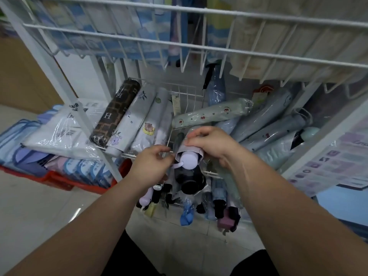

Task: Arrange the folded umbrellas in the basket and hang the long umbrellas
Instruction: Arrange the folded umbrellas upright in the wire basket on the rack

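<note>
The right grip (209, 145) curls over a lilac folded umbrella (189, 159); the left grip (151, 164) pinches its wrist strap (177, 165). Just beyond both grips lies a cherry-print umbrella (209, 114), and directly beneath them a black-handled umbrella (191, 182).

Head-worn view, forward and down, close over wire basket (184, 90)

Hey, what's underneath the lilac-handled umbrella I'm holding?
Directly beneath the lilac-handled umbrella a black umbrella shows, with only its rounded end visible. The right hand covers the lilac one's canopy, and the left hand hides whatever lies beside it.
</note>
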